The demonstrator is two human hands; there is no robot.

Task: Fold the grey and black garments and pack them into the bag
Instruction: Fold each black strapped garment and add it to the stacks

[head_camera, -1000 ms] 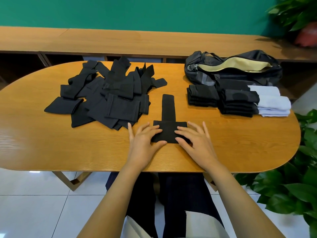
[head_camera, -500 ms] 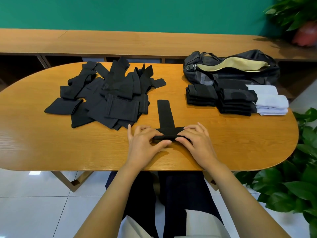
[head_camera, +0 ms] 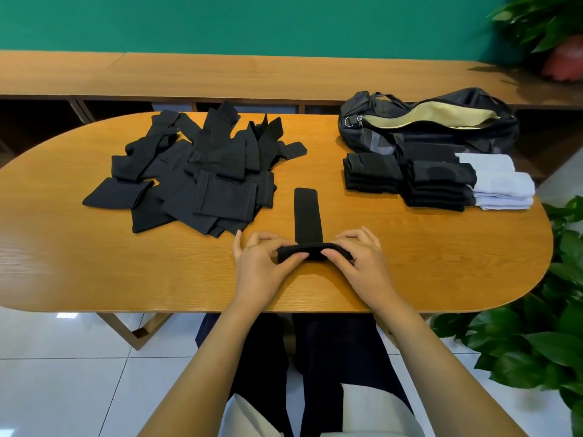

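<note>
A long black garment (head_camera: 306, 216) lies on the oval wooden table (head_camera: 94, 263), its near end rolled up. My left hand (head_camera: 262, 263) and my right hand (head_camera: 359, 263) pinch that rolled end from either side, just above the table near its front edge. A heap of loose black garments (head_camera: 202, 171) lies at the back left. Stacks of folded black garments (head_camera: 410, 181) and folded pale grey ones (head_camera: 501, 184) sit at the right. Behind them rests a black bag (head_camera: 426, 124), unzipped, showing a yellow lining.
A long wooden bench (head_camera: 220, 77) runs behind the table against a green wall. Leafy plants (head_camera: 536, 326) stand at the right, close to the table's rounded end. White floor tiles and my legs show below the front edge.
The near end of the black garment, flat under both palms a second ago, has been rolled away from me and lifted slightly. Both hands went from pressing flat to pinching the roll.
</note>
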